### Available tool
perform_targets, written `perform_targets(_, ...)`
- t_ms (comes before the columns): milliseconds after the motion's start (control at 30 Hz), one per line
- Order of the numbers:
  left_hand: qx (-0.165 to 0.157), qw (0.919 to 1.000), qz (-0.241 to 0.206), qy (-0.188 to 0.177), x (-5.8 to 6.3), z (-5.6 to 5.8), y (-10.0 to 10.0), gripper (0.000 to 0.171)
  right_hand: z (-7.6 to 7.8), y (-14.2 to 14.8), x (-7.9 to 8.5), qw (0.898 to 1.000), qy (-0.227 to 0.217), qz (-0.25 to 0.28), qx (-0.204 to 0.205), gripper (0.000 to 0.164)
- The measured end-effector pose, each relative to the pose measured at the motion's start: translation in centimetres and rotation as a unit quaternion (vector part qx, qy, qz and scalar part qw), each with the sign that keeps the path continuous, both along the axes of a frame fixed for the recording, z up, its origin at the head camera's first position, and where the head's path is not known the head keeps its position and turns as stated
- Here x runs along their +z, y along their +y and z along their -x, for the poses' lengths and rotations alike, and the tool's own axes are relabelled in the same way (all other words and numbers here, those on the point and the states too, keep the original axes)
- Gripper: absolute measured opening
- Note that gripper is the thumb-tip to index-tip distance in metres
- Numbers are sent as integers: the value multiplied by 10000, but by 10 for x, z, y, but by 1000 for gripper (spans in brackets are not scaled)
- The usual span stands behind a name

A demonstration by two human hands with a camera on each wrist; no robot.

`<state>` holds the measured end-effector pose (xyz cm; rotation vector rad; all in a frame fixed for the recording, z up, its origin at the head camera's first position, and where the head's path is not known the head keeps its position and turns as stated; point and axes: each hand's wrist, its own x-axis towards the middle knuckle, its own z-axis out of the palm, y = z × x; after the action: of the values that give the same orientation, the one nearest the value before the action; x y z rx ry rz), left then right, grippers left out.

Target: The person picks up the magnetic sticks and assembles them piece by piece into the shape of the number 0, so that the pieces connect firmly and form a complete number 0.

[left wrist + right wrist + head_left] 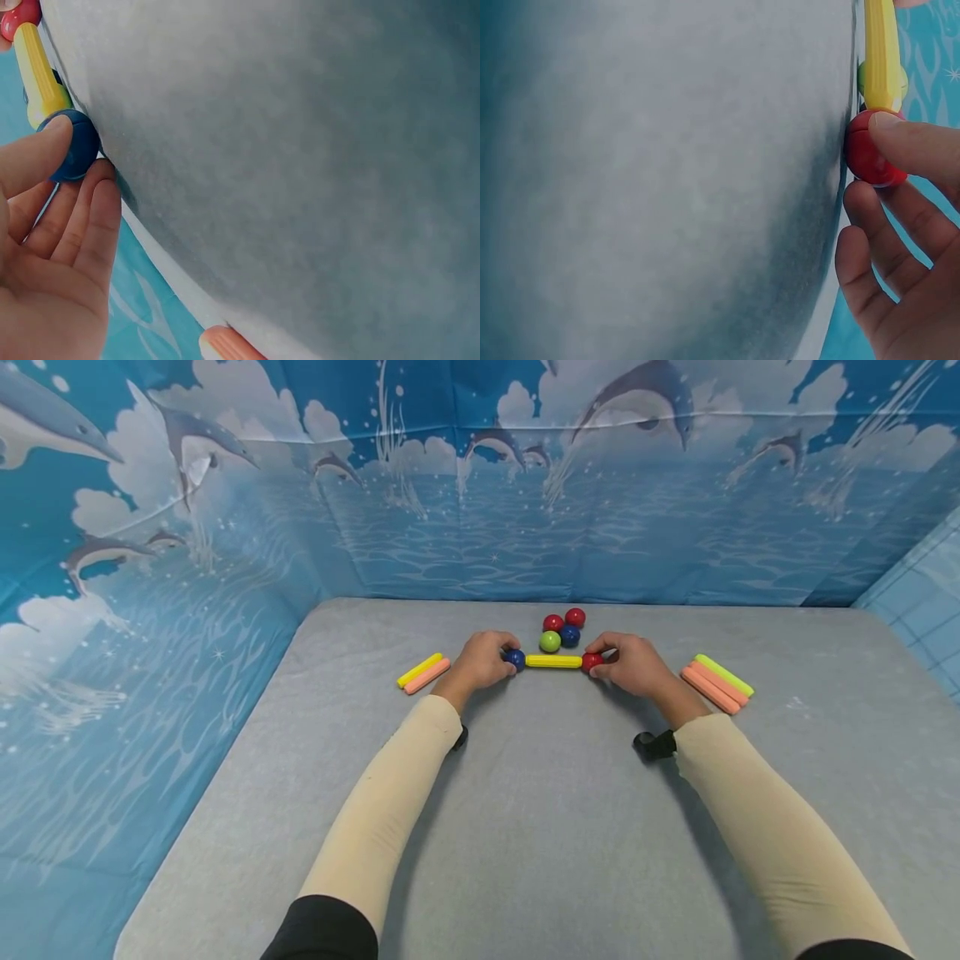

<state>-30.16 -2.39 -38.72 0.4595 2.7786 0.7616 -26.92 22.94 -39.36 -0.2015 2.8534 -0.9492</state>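
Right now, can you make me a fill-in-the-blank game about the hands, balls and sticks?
The left hand pinches a ball whose colour is ____.
The right hand pinches another ball whose colour is ____.
The stick between those balls is coloured ____.
Behind that stick, a green ball sits with one blue ball and ____ red balls.

Missing words: blue; red; yellow; two.
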Motion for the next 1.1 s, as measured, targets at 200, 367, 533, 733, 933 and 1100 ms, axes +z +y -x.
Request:
perform_targets(200, 31, 10000, 27, -19, 0, 0, 1, 42, -1, 0, -1, 10000, 14, 50, 32, 27)
perform_targets(367, 110, 9999, -56, -48, 0, -1, 0, 42, -1, 0, -1, 9999, -44, 113, 39, 26)
perform_targets(533, 81, 9998, -203, 33, -1, -2, -2, 40, -2, 0, 0, 9998, -72, 175, 22, 25)
perform_targets(733, 38, 9998, -176, 45, 0, -3, -8, 41, -2, 0, -1, 9998, -72, 201, 36, 25)
perform_targets(933, -123, 9996, -150, 226, 6, -4, -26, 38, -2, 1, -2, 9998, -84, 204, 23, 27)
perform_targets(1100, -312, 9987, -87, 383, 15, -9, -54, 34, -2, -1, -2, 9998, -77, 194, 27, 27)
